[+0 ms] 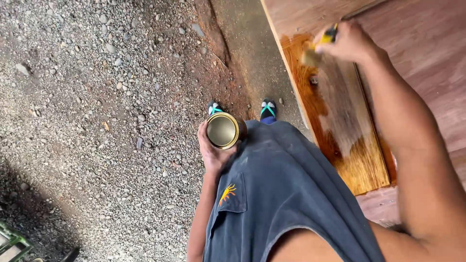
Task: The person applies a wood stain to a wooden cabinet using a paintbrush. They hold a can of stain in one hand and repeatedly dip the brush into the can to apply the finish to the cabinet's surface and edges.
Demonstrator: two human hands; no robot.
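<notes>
My left hand (212, 150) holds a round open metal can (223, 130) with a gold rim at waist height, its inside dull and brownish. My right hand (347, 42) grips a paintbrush (318, 48) with a yellow-and-dark handle, blurred, its bristles on a wooden board (361, 165). That board is glossy orange-brown along its left edge and near end, with a paler dull streak down the middle. My dark blue sleeveless shirt with a small orange sun mark fills the lower centre.
Grey gravel ground (97, 97) covers the left half. A strip of packed dirt or concrete (242, 43) runs beside the board. My feet in teal-strapped sandals (267, 109) stand below. Reddish plywood panels (427, 58) lie at right. A green crate corner (12, 245) shows at bottom left.
</notes>
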